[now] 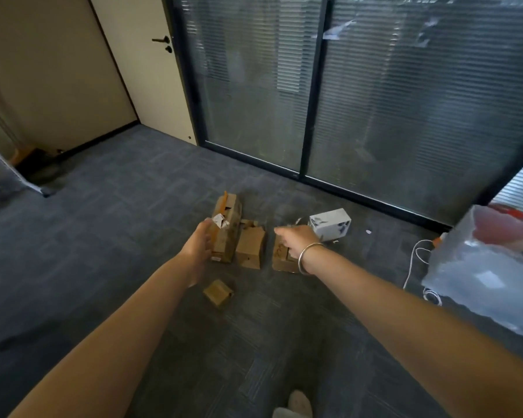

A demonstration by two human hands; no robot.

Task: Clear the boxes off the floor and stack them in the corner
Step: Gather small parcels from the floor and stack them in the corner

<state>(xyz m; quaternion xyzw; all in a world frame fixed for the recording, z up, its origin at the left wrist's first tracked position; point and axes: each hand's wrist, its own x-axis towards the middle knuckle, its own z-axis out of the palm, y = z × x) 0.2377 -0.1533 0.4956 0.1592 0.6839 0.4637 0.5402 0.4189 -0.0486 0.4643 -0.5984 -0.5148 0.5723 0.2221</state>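
Several cardboard boxes lie on the grey carpet in front of me. A tall torn brown box [228,227] with orange tape stands at the left. A middle brown box [250,246] is beside it, and a third brown box [281,257] lies partly under my right wrist. A small brown box [218,292] sits nearer to me, and a white box [330,223] lies further right. My left hand [198,242] reaches out with straight fingers beside the tall box, holding nothing. My right hand [296,236] hovers over the third box with fingers loosely curled, empty.
A glass wall with blinds [375,101] runs behind the boxes, and a pale door [151,70] stands at its left. A translucent plastic bin [489,267] and a white cable [417,257] are at the right. Open carpet [103,224] stretches to the left.
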